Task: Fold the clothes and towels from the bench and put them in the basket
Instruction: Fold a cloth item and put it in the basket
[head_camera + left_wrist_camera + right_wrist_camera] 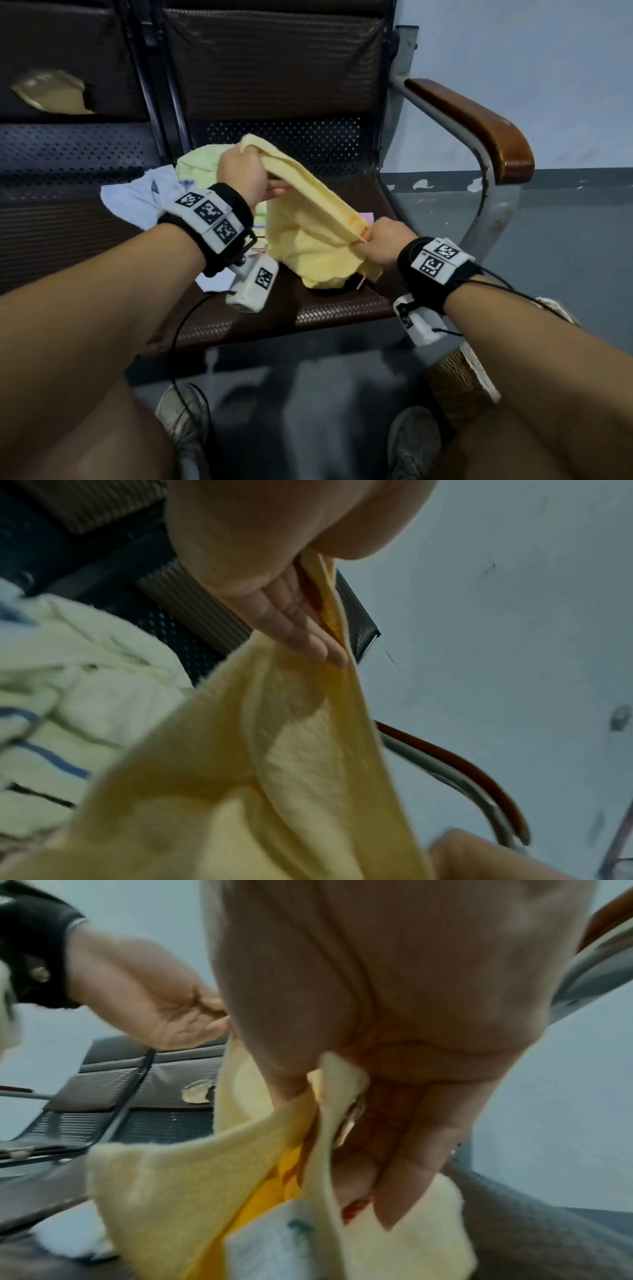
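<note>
Stretching a yellow towel (310, 219) between both hands above the surface (342, 301), the person has its top edge taut while the rest sags onto the seat. The left hand (241, 171) pinches one upper corner; the right hand (387, 243) grips the other, near the sewn label (274, 1240). The towel looks soft, light and limp, so it should be held by the corners and hem. A pale green towel (198, 168) and light blue garment (137, 198) lie behind.
</note>
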A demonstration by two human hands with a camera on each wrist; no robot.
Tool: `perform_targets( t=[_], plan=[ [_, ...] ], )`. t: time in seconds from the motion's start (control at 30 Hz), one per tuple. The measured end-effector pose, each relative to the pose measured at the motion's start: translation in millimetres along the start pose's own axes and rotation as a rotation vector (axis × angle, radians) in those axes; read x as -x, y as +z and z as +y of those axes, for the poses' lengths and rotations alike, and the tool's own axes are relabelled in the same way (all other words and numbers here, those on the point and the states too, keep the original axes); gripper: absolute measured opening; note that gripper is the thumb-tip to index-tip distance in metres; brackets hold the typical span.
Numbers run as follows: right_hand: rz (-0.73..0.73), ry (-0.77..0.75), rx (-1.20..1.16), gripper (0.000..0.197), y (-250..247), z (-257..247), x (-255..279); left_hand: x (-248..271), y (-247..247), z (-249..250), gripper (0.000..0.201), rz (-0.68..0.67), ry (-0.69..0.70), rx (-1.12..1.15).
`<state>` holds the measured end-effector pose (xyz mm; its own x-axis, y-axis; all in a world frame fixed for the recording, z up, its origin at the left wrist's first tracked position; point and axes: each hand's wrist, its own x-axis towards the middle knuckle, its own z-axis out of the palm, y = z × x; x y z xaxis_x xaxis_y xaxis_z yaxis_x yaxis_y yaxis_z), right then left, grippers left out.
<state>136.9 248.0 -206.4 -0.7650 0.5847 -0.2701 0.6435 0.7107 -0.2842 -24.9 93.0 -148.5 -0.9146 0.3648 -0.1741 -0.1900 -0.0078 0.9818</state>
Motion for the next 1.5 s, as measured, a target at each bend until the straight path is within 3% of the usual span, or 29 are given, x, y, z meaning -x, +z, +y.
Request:
perform_targets(
  t=[0.1,0.23,0.33,0.47,0.57,0.63,0.73,0.83,0.93,1.0,1.07,1.13,1.2,1.3,1.5],
  plan=[
    [0.088,-0.023,-0.068,0.031,-13,13,1,-17,-21,-4,0.032,0.018,-0.012,-0.099],
    [0.2,-0.134,-0.144,0.024,-25,15,6,-16,-34,-2,0.033,0.098,0.005,-0.037],
    [0.334,-0.153,-0.228,0.031,-38,14,8,-17,-41,7,0.017,0.031,0.004,0.02],
    [0.458,-0.153,-0.236,0.045,-58,11,8,-14,-45,31,0.01,-0.035,-0.147,0.258],
    [0.408,-0.183,-0.139,0.028,-77,10,10,-10,-43,46,0.01,-0.104,-0.157,0.271],
    [0.337,-0.177,-0.109,0.016,-90,10,13,-7,-43,53,0.012,-0.188,-0.118,0.218],
    [0.389,-0.171,-0.081,0.024,-110,13,19,-3,-45,64,0.021,-0.239,-0.013,0.129],
    [0.462,-0.203,-0.16,0.04,-135,14,23,-1,-53,77,0.02,-0.156,0.181,-0.089],
    [0.403,-0.296,-0.224,0.032,-158,15,28,-4,-63,90,0.013,-0.016,0.344,-0.208],
    [0.44,-0.328,-0.264,0.019,-172,15,31,-5,-70,96,0.005,-0.052,0.383,-0.24],
    [0.488,-0.343,-0.301,0.014,-182,13,33,-6,-76,98,0.02,-0.105,0.425,-0.382],
    [0.507,-0.338,-0.313,0.018,-189,9,36,-7,-80,98,0.03,-0.059,0.508,-0.585],
    [0.512,-0.33,-0.27,0.032,-193,2,39,-7,-81,100,0.018,0.054,0.604,-0.679],
    [0.503,-0.288,-0.173,0.038,-199,-6,42,-9,-80,106,0.024,0.113,0.649,-0.631],
    [0.569,-0.293,-0.371,0.034,-200,-19,46,-18,-72,121,0.045,0.036,0.547,-0.33]
  ],
)
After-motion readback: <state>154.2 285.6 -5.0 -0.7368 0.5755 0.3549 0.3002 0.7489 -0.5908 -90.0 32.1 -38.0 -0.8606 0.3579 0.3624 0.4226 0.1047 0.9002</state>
